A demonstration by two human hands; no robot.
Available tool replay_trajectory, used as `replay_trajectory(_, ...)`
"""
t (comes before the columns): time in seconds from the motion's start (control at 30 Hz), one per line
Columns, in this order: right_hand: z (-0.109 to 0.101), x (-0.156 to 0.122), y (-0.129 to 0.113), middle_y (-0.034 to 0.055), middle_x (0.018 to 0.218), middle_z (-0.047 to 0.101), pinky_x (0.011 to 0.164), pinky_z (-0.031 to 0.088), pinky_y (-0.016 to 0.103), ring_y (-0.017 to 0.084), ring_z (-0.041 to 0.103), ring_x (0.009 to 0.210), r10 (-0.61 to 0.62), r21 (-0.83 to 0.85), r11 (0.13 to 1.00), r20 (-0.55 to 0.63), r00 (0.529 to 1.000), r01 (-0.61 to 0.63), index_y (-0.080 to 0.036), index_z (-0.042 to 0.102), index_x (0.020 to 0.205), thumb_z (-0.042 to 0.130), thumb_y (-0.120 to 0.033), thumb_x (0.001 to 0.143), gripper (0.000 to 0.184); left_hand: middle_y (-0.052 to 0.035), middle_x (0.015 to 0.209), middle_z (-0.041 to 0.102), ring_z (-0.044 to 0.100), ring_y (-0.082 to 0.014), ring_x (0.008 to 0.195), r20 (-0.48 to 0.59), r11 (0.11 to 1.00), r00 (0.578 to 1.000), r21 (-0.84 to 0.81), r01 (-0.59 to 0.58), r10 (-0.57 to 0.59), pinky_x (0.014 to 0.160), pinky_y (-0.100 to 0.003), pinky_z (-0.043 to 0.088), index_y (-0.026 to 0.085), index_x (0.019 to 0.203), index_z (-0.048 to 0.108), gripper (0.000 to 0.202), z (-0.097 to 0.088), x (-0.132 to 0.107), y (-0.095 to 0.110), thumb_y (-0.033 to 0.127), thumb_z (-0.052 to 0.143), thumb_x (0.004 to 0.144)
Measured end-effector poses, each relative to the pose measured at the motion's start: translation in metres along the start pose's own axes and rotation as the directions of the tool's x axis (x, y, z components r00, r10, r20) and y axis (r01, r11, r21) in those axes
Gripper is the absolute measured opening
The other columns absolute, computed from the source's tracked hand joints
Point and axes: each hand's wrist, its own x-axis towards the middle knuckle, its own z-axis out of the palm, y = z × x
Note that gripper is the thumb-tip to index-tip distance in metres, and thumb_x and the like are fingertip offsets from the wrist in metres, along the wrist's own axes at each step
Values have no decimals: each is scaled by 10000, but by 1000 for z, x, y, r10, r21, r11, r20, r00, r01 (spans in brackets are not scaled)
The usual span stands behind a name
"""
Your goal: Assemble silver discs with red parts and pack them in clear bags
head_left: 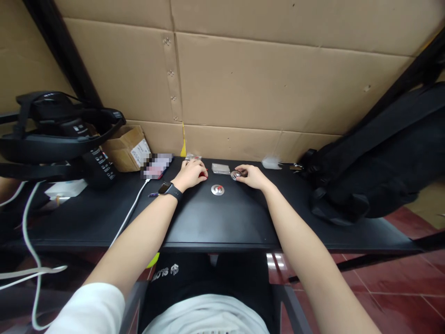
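Observation:
My left hand (191, 174) rests on the black desk with its fingers curled. A bit of a small red thing (207, 173) shows at its fingertips, mostly hidden, so I cannot make out its kind. My right hand (253, 176) is closed at the edge of a shiny round metal disc (235, 175), which seems to be stacked with others. Between the hands, nearer to me, a second metal disc (217, 190) with a red mark lies flat. Behind it sits a small clear packet (220, 169), apart from both hands. Another clear bag (193, 157) lies just beyond my left fingers.
A phone (158, 166) with a white cable lies left, beside an open cardboard box (127, 149). A black headset (59, 134) and black bottle stand far left. A black bag (375, 157) fills the right end. Cardboard closes off the back of the desk (222, 222).

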Motion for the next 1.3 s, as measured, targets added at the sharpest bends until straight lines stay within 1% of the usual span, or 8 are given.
replay_trajectory(0.13, 1, 1, 2, 70, 1115, 785, 939, 571, 377, 199, 734, 920, -28, 48, 998, -14, 1000, 29, -209, 750, 1164, 804, -176, 769, 400, -61, 1170, 693, 537, -299, 1218, -2, 1000, 1000, 6, 5, -5, 1014, -485, 336, 258, 840, 757, 106, 5, 2, 4, 254, 666, 895)
replay_trajectory(0.33, 1, 2, 3, 93, 1149, 756, 975, 552, 384, 205, 719, 968, -71, 55, 996, -65, 995, 74, -186, 743, 1161, 774, -143, 783, 382, -93, 1145, 677, 546, -286, 1192, -20, 999, 1000, 48, -14, 15, 984, -461, 351, 225, 884, 692, 171, 14, 3, 11, 232, 542, 966)
replay_trajectory(0.47, 2, 3, 5, 96, 1143, 739, 978, 544, 395, 211, 708, 977, -102, 47, 993, -100, 990, 107, -187, 731, 1170, 766, -155, 787, 386, -113, 1170, 671, 532, -293, 1202, -95, 999, 995, 41, -12, 16, 1006, -460, 335, 222, 958, 642, 206, 12, 3, 20, 246, 448, 1024)
replay_trajectory(0.6, 3, 5, 8, 98, 1160, 719, 984, 536, 395, 219, 694, 1002, -119, 54, 990, -131, 984, 127, -183, 714, 1197, 765, -147, 770, 432, -88, 1098, 705, 566, -273, 1125, -174, 997, 984, -62, 39, -49, 977, -441, 335, 227, 1043, 586, 230, 5, 5, 28, 277, 363, 1070)
replay_trajectory(0.77, 5, 4, 6, 87, 1163, 710, 981, 533, 406, 219, 691, 998, -118, 70, 989, -129, 984, 128, -201, 706, 1193, 746, -164, 776, 421, -48, 1047, 737, 590, -259, 1097, -219, 977, 964, -178, 114, -153, 939, -414, 344, 244, 1006, 616, 175, -1, 7, 32, 318, 463, 1047)
replay_trajectory(1.03, 7, 0, -10, 78, 1175, 705, 924, 543, 404, 220, 689, 982, -117, 142, 980, -136, 984, 136, -216, 700, 1159, 741, -222, 773, 389, -20, 1134, 783, 656, -245, 1136, -213, 951, 961, -289, 111, -177, 971, -401, 376, 258, 1030, 700, 110, -20, 2, 38, 236, 612, 968)
replay_trajectory(1.2, 9, -5, -27, 67, 1149, 713, 912, 552, 402, 221, 691, 969, -195, 170, 961, -136, 971, 216, -231, 698, 1157, 753, -254, 775, 387, -4, 1056, 809, 708, -236, 1081, -241, 915, 938, -374, 148, -250, 1020, -417, 364, 266, 1108, 683, 169, -26, 0, 41, 285, 678, 940)
replay_trajectory(1.3, 12, -7, -40, 75, 1182, 707, 866, 566, 379, 224, 697, 987, -208, 269, 930, -177, 962, 250, -234, 688, 1166, 769, -287, 776, 401, 7, 1001, 813, 715, -237, 1044, -256, 907, 924, -386, 170, -282, 1027, -432, 351, 268, 1017, 722, 112, -28, -1, 43, 331, 703, 927)
